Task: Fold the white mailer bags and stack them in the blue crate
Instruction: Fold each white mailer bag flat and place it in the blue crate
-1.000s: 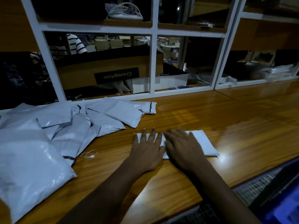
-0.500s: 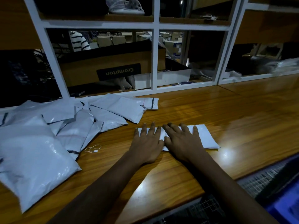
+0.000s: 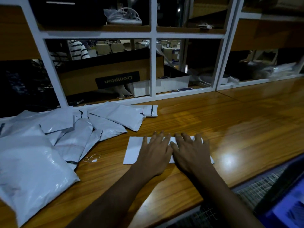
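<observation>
At 5 o'clock in the view, nearest the camera and below the counter's edge, a corner of the blue crate [image 3: 279,213] shows beside a strip of wire mesh [image 3: 253,191]. Both forearms reach over the wooden counter [image 3: 238,129] to a white mailer bag [image 3: 134,150] lying flat just below the middle of the view. The left grip [image 3: 154,155] and the right grip [image 3: 191,153] rest side by side on it, palms down, fingers straight and spread, pressing it to the wood and pinching nothing; the bag's left end sticks out bare toward 9 o'clock. Near that end, at 8 o'clock, a thin looped string [image 3: 92,157] with a small tag lies on the wood. From 7 to 10 o'clock a loose heap of white mailer bags [image 3: 70,142] overlaps, 1 large puffy one nearest. Toward 12 o'clock, behind a white shelf frame [image 3: 153,66], a brown cardboard box [image 3: 92,83] carries a black label reading "Crompton", upside down.
</observation>
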A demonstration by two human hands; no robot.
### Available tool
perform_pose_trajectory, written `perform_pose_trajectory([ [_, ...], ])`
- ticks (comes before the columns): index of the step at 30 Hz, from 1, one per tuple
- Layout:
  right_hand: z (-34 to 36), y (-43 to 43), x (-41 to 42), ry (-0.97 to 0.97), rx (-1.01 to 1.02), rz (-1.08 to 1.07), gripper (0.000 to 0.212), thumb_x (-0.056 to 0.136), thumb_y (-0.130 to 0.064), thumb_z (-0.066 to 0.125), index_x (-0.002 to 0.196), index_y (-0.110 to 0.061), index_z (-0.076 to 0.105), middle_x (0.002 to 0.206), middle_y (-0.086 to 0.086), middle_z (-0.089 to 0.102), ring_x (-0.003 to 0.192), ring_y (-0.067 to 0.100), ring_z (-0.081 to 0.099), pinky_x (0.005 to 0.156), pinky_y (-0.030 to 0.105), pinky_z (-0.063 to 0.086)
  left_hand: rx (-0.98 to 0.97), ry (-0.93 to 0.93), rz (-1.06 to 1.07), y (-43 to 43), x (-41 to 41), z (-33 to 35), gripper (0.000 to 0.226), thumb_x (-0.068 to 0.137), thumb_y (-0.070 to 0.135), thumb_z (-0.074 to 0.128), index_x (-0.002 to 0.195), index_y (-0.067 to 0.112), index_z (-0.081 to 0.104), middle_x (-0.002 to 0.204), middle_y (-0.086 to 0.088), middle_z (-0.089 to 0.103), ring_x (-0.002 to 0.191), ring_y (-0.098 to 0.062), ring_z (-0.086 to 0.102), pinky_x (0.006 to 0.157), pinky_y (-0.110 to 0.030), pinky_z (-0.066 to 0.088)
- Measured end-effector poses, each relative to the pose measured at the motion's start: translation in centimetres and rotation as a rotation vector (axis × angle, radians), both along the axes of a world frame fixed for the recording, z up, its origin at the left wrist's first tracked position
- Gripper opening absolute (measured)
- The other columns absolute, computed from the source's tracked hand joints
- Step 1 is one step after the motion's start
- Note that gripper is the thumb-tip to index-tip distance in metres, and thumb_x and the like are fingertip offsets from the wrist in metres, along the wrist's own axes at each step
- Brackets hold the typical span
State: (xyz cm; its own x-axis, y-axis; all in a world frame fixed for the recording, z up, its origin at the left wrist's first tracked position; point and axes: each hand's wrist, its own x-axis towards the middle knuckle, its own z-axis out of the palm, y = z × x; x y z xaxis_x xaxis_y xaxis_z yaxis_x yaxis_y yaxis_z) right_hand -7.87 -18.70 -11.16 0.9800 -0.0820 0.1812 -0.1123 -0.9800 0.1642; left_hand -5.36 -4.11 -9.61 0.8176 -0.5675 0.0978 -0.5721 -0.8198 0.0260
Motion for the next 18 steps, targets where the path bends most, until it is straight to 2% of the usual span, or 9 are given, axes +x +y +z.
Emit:
perform_pose_trajectory([
  [1, 0.3, -0.2, -0.3, -0.03, -0.001, 0.002, 0.07, 0.089, -0.047, 0.009, 0.133, -0.026, 0.059, 0.137, 0.005, 0.06, 0.111, 0.044, 0.052, 0.081, 0.046, 0.035, 0.022, -0.002, -0.031, -0.3, 0.1, -0.3, 0.082, 0.084, 0.047, -0.013, 0.158, 0.018, 0.008, 0.166, -0.007, 0.006, 0.152, -0.027, 0.002, 0.121, -0.055, 0.006],
  [3, 0.3, -1.0, -0.4, -0.044, -0.02, 0.034, 0.073, 0.088, -0.046, 0.001, 0.14, -0.031, 0.05, 0.148, -0.003, 0.051, 0.119, 0.04, 0.047, 0.078, 0.041, 0.03, 0.047, 0.013, -0.06, -0.5, 0.4, -0.7, 0.094, 0.076, 0.052, -0.019, 0.158, 0.017, 0.011, 0.166, -0.009, -0.001, 0.152, -0.029, -0.001, 0.12, -0.057, 0.005],
  [4, 0.0, -1.3, -0.4, -0.041, -0.026, 0.055, 0.077, 0.086, -0.045, -0.004, 0.143, -0.031, 0.045, 0.154, -0.004, 0.044, 0.124, 0.039, 0.043, 0.08, 0.041, 0.029, 0.071, 0.022, -0.07, -0.5, 0.7, -0.9, 0.097, 0.074, 0.053, -0.02, 0.157, 0.017, 0.013, 0.166, -0.01, -0.004, 0.152, -0.03, -0.003, 0.12, -0.058, 0.004],
  [6, -0.3, -1.5, 0.3, 0.003, -0.018, 0.065, 0.086, 0.081, -0.047, -0.012, 0.149, -0.029, 0.037, 0.162, 0.001, 0.029, 0.137, 0.04, 0.033, 0.096, 0.048, 0.03, 0.109, 0.025, -0.091, -0.6, 1.3, -1.2, 0.1, 0.072, 0.054, -0.022, 0.156, 0.016, 0.017, 0.165, -0.011, -0.007, 0.151, -0.033, -0.007, 0.119, -0.06, 0.003],
  [7, -0.2, -1.4, 0.6, 0.036, 0.007, 0.06, 0.091, 0.078, -0.05, -0.015, 0.152, -0.028, 0.034, 0.164, 0.003, 0.024, 0.143, 0.04, 0.027, 0.104, 0.054, 0.026, 0.127, 0.022, -0.096, -0.6, 1.5, -1.2, 0.095, 0.077, 0.055, -0.019, 0.156, 0.016, 0.017, 0.165, -0.012, -0.008, 0.151, -0.034, -0.009, 0.118, -0.06, 0.003],
  [9, 0.0, -1.3, 0.9, 0.073, 0.038, 0.062, 0.097, 0.073, -0.053, -0.018, 0.154, -0.028, 0.028, 0.166, 0.006, 0.018, 0.147, 0.042, 0.019, 0.112, 0.062, 0.018, 0.156, 0.015, -0.09, -0.8, 1.9, -1.4, 0.08, 0.088, 0.05, -0.008, 0.156, 0.015, 0.016, 0.165, -0.014, -0.008, 0.15, -0.036, -0.011, 0.118, -0.061, 0.003],
  [12, -0.2, -1.6, 0.7, 0.086, 0.016, 0.086, 0.099, 0.073, -0.054, -0.019, 0.155, -0.024, 0.026, 0.166, 0.008, 0.017, 0.147, 0.043, 0.021, 0.114, 0.061, 0.018, 0.178, 0.021, -0.086, -0.8, 1.9, -1.4, 0.082, 0.085, 0.048, -0.006, 0.156, 0.015, 0.018, 0.165, -0.015, -0.008, 0.15, -0.039, -0.012, 0.118, -0.061, 0.004],
  [16, -0.3, -1.7, 1.3, 0.077, 0.052, 0.086, 0.097, 0.075, -0.056, -0.017, 0.154, -0.024, 0.03, 0.164, 0.007, 0.022, 0.146, 0.043, 0.023, 0.114, 0.06, 0.02, 0.177, 0.009, -0.067, -0.8, 2.2, -1.6, 0.061, 0.102, 0.044, 0.009, 0.156, 0.015, 0.018, 0.164, -0.016, -0.007, 0.15, -0.04, -0.009, 0.117, -0.061, 0.007],
  [18, -0.1, -1.7, 1.4, 0.06, 0.056, 0.073, 0.095, 0.077, -0.055, -0.016, 0.153, -0.023, 0.033, 0.163, 0.007, 0.026, 0.145, 0.043, 0.025, 0.113, 0.059, 0.022, 0.165, 0.013, -0.054, -0.7, 2.2, -1.5, 0.06, 0.103, 0.044, 0.01, 0.156, 0.017, 0.016, 0.164, -0.017, -0.007, 0.15, -0.04, -0.008, 0.117, -0.061, 0.006],
])
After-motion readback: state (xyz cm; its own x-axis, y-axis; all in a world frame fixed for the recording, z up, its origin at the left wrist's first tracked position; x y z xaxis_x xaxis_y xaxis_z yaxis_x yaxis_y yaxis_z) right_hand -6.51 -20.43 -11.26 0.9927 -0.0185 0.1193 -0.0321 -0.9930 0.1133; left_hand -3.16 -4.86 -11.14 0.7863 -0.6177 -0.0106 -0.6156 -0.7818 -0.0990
